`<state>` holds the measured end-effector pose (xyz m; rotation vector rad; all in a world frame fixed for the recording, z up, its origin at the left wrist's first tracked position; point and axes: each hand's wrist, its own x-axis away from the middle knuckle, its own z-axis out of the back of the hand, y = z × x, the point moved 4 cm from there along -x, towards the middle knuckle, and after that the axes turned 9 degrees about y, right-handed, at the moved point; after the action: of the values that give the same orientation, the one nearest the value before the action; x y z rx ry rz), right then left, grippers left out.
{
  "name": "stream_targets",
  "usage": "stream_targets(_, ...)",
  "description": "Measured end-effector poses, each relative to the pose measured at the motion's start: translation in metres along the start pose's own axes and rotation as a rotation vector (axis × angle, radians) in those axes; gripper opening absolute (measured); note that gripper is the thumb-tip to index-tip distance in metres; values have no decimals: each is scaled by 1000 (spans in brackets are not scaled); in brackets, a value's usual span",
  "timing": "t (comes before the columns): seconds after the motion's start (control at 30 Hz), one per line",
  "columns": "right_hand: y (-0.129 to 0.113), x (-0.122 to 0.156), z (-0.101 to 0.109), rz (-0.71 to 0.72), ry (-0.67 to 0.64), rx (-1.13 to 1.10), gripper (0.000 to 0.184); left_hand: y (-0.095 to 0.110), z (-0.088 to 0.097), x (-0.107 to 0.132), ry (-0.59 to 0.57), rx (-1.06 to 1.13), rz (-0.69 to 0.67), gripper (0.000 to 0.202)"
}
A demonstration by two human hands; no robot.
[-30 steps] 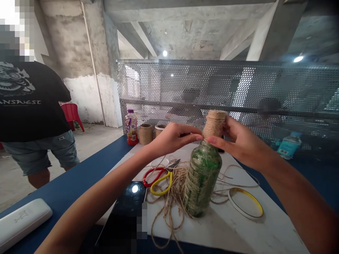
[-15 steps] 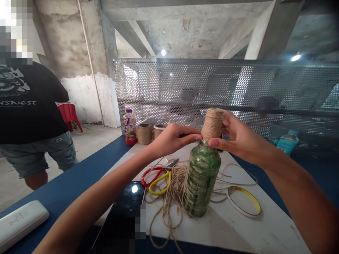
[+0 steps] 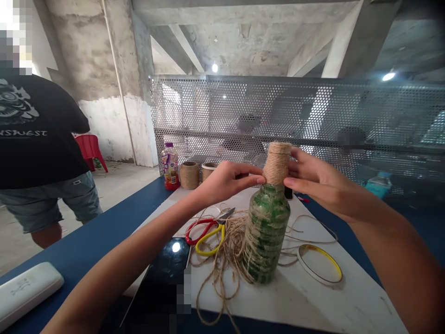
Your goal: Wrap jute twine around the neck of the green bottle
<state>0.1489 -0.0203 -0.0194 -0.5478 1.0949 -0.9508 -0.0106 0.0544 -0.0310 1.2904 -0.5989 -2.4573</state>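
Note:
A green glass bottle (image 3: 267, 232) stands upright in front of me, its neck wrapped in tight rows of jute twine (image 3: 277, 164). Strips of tape seem to ring its body. My left hand (image 3: 231, 183) pinches at the lower left edge of the wrapped neck; the twine between its fingertips is too small to make out. From the right, my right hand (image 3: 313, 178) holds the neck, thumb at the lower wrap and fingers partly hidden behind. A heap of loose twine (image 3: 232, 241) lies left of the bottle, beside scissors (image 3: 210, 236) with red and yellow handles.
A tape roll (image 3: 320, 264) lies right of the bottle on the white board (image 3: 295, 301). Twine spools (image 3: 189, 175) and a juice bottle (image 3: 170, 167) stand at the back left. A dark phone-like slab (image 3: 167, 264) and white case (image 3: 31, 292) lie nearer. A person (image 3: 41, 139) stands left.
My right thumb has slid from the front of the neck to its right edge. The bottle's top has tipped slightly left and looks turned. My left hand stays about where it was.

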Motion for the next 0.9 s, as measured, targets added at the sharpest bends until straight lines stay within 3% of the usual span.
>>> stream_targets(0.2, 9, -3, 3, 19, 147, 216, 64, 2, -2, 1, 8, 2, -16, 34)
stream_targets(0.57, -5, 4, 5, 9, -13, 31, 47, 4, -7, 1, 8, 2, -37, 32)
stream_targets(0.77, 5, -2, 12, 46, 162, 248, 67, 3, -6, 1, 27, -20, -18, 33)
stream_targets(0.9, 4, -1, 8, 23, 209, 285, 62, 4, -6, 1, 25, -16, -18, 32)
